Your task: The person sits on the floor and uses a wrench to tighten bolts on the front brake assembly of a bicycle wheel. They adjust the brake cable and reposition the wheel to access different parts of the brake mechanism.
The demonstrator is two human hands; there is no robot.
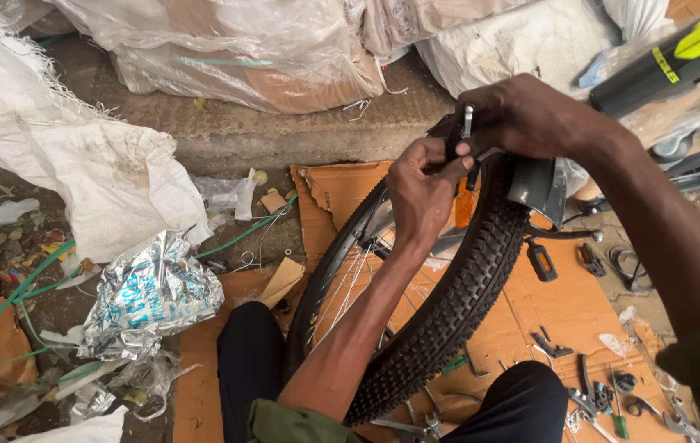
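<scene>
Black knobbly tyre (456, 303) is standing upright between the person's knees, over flattened cardboard (530, 312). The left hand (419, 193) is curling over the top of the wheel, fingers pinching a small black part (453, 146) there. The right hand (530, 115) is closing around a slim metal tool (468, 121) just above. Loose tools (604, 398) are lying on the cardboard nearby.

Around you lie white sacks (79, 156); crumpled foil wrapping (149, 295) on your left; a green cord (38, 275) beside it; loose tools (604, 398) on the cardboard sheet (563, 303).
</scene>
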